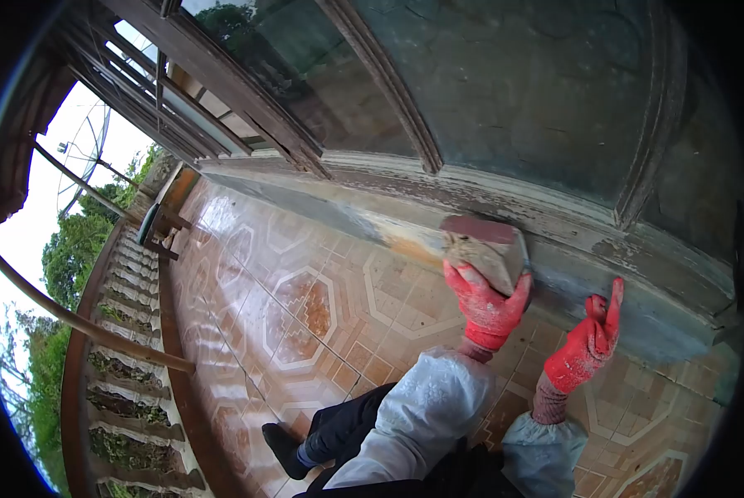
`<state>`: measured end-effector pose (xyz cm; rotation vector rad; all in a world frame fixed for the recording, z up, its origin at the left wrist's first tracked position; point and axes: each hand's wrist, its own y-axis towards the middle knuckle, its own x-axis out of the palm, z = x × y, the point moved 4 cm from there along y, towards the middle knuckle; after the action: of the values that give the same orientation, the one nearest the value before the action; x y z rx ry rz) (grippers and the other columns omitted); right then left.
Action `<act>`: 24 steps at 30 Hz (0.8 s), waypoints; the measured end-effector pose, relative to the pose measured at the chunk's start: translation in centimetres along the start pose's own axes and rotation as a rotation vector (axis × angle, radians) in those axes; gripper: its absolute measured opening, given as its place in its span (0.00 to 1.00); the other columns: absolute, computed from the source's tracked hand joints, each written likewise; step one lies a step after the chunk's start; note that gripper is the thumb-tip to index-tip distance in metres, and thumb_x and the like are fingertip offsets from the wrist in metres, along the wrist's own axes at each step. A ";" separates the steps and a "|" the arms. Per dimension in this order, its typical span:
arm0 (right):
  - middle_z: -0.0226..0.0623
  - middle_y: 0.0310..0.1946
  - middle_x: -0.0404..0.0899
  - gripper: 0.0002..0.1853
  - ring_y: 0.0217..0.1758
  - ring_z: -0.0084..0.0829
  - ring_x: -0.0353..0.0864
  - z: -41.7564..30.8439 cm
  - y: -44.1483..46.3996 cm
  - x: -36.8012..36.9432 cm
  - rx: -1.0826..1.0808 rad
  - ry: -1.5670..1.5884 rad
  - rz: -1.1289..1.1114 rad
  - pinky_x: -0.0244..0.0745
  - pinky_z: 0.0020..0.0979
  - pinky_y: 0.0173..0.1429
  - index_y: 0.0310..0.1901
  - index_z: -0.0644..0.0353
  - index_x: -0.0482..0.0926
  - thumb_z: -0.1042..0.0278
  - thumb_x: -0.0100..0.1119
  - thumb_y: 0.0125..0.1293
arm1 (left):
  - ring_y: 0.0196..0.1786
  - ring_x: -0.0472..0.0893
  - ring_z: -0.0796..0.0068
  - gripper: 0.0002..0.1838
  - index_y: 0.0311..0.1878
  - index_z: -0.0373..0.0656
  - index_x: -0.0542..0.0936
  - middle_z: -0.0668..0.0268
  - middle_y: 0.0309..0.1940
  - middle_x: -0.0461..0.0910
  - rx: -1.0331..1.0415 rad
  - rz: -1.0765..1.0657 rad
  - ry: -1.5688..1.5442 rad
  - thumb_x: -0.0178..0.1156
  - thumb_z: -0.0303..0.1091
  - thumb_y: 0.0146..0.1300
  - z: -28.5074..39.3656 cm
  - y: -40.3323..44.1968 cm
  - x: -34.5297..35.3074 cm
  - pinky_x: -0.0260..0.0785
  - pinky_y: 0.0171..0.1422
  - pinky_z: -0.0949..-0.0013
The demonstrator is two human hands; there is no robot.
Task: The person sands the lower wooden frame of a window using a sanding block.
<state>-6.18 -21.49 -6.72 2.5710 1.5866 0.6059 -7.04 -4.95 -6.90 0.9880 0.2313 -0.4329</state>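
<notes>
My left hand (486, 309), in a dusty red glove, grips a worn, folded sheet of sandpaper (481, 253), beige with a reddish-brown face. The sandpaper lies against the low wall just below the weathered wooden window frame (546, 220). To its right is my right hand (583, 349), gloved in the same red, holding nothing that I can see. One finger stretches toward the grey wall strip (662, 328) and the others are partly curled; whether it touches the wall I cannot tell. White dust marks both gloves.
Large glass panes (538, 91) rise above the frame. Patterned tiles (305, 307) cover the balcony floor, and my dark-socked foot (285, 448) rests on them. A balustrade (131, 365) runs along the left, with a small wooden stool or bench (166, 224) at the far end.
</notes>
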 end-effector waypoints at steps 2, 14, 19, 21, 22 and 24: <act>0.40 0.68 0.69 0.30 0.51 0.29 0.76 0.1 0.0 0.0 -0.037 0.007 0.009 0.68 0.30 0.63 0.64 0.69 0.69 0.83 0.37 0.58 | 0.75 0.52 0.54 0.54 0.77 0.36 0.33 0.44 0.75 0.43 -0.335 0.112 -0.215 0.62 0.43 0.64 -3.2 1.7 -0.3 0.47 0.77 0.56; 0.40 0.52 0.80 0.22 0.47 0.30 0.77 3.9 -2.2 -0.7 0.275 -0.041 -0.109 0.68 0.32 0.58 0.60 0.72 0.72 0.73 0.45 0.66 | 0.78 0.48 0.63 0.48 0.77 0.38 0.34 0.53 0.78 0.40 -0.765 0.280 -0.648 0.56 0.42 0.69 -11.6 0.8 0.0 0.40 0.79 0.63; 0.36 0.46 0.83 0.21 0.44 0.29 0.79 4.0 -2.9 -0.4 -0.018 -0.160 -0.211 0.70 0.25 0.45 0.62 0.67 0.72 0.71 0.47 0.68 | 0.72 0.59 0.65 0.48 0.78 0.45 0.31 0.57 0.75 0.51 -0.616 0.229 -0.346 0.55 0.45 0.71 -11.4 2.5 -0.8 0.50 0.76 0.63; 0.37 0.47 0.82 0.21 0.43 0.29 0.79 5.1 -3.4 0.2 -0.022 -0.148 -0.218 0.70 0.26 0.45 0.61 0.67 0.73 0.72 0.47 0.68 | 0.72 0.59 0.64 0.48 0.78 0.45 0.32 0.58 0.75 0.51 -0.655 0.257 -0.396 0.55 0.45 0.71 -14.3 2.6 -0.7 0.50 0.76 0.63; 0.38 0.47 0.82 0.21 0.43 0.29 0.78 5.6 -3.9 0.4 -0.016 -0.131 -0.230 0.71 0.26 0.44 0.61 0.67 0.73 0.72 0.47 0.68 | 0.74 0.55 0.64 0.47 0.78 0.43 0.33 0.56 0.76 0.47 -0.819 0.277 -0.628 0.55 0.44 0.71 -16.1 2.5 -0.9 0.46 0.77 0.63; 0.38 0.47 0.82 0.21 0.43 0.30 0.78 5.8 -3.8 0.9 -0.026 -0.188 -0.226 0.72 0.28 0.46 0.61 0.67 0.73 0.73 0.47 0.67 | 0.78 0.47 0.63 0.47 0.78 0.41 0.34 0.56 0.79 0.37 -0.951 0.300 -0.906 0.56 0.42 0.70 -17.3 3.0 -0.6 0.41 0.78 0.63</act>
<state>-6.97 -18.00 -12.75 2.3061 1.7547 0.3519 -6.07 11.21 -13.67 -0.1618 -0.5011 -0.3885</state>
